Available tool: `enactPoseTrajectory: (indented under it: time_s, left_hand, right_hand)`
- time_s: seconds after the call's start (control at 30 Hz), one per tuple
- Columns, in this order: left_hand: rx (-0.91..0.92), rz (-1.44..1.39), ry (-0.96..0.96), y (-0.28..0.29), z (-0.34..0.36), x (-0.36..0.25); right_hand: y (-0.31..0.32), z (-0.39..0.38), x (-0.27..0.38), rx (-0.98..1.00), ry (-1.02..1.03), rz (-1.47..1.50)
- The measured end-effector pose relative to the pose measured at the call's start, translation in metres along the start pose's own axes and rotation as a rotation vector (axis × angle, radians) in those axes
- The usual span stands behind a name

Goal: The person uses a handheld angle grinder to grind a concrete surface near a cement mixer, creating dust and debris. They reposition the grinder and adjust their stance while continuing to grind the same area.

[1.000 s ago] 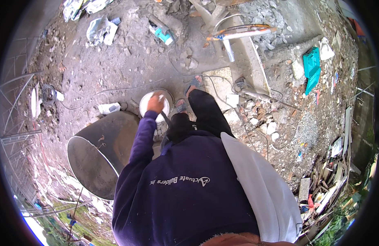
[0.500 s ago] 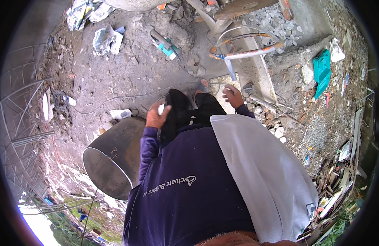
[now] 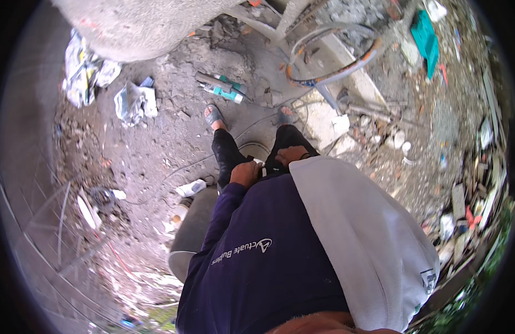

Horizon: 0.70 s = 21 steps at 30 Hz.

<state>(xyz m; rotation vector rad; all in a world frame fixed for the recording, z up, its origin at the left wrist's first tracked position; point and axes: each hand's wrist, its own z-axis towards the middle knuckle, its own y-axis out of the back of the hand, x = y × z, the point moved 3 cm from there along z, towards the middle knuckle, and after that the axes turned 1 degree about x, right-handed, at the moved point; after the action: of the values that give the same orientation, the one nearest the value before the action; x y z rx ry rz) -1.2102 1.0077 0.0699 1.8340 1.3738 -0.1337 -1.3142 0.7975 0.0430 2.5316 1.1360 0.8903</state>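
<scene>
My left hand [image 3: 245,174] is closed at the front of my waist, with part of a small white object [image 3: 258,162] showing by its fingers. My right hand [image 3: 292,156] rests curled against the top of my dark trousers [image 3: 229,153]; what its fingers hold, if anything, is hidden. Between my legs the round rim [image 3: 254,149] of a container shows in part. Beside my left arm lies a large dark cylinder [image 3: 199,217], partly covered by my sleeve. A pale cloth [image 3: 357,222] hangs over my right side.
A green power tool [image 3: 221,88] lies on the dirt ahead. A rusty ring on a post [image 3: 319,83] stands ahead right, near a pale board [image 3: 319,122] with a white piece [image 3: 340,123] on it. Cable, crumpled bags [image 3: 136,103], a teal case [image 3: 426,42] and rubble lie around.
My hands have drawn in to my waist, the right one coming back from ahead right. My legs stand farther apart, with both sandalled feet showing. The view has shifted.
</scene>
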Motion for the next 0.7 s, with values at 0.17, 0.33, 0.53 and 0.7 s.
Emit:
enactPoseTrajectory:
  time_s: [0.17, 0.33, 0.53, 0.7]
  left_hand:
    - [0.207, -0.214, -0.137, 0.087, -0.032, 0.026]
    - [0.477, -0.467, -0.009, 0.111, -0.084, 0.049]
    - [0.377, -0.573, 0.135, 0.105, -0.053, 0.084]
    - [0.171, -0.613, 0.184, 0.094, 0.043, 0.147]
  right_hand:
    - [-0.006, -0.055, 0.084, -0.725, -0.352, 0.499]
    - [-0.049, -0.034, 0.103, -0.562, -0.363, 0.556]
    - [-0.087, 0.062, 0.032, -0.325, -0.323, 0.454]
    - [-0.101, 0.157, -0.074, -0.296, -0.318, 0.365]
